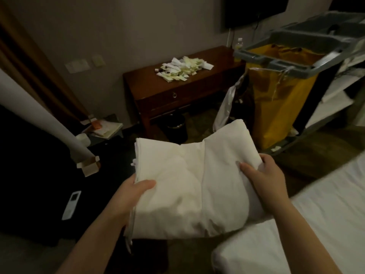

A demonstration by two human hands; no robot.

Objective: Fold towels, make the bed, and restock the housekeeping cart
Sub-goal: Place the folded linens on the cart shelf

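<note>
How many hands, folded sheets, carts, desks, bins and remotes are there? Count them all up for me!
hands: 2, the left hand and the right hand
folded white sheet: 1
housekeeping cart: 1
wooden desk: 1
black bin: 1
remote control: 1
Total: 7

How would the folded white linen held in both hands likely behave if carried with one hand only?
Probably floppy: the folded white linen sags along a crease down its middle between the left hand and right hand. Likely to slump and unfold, since layered edges hang loose at its left side.
</note>
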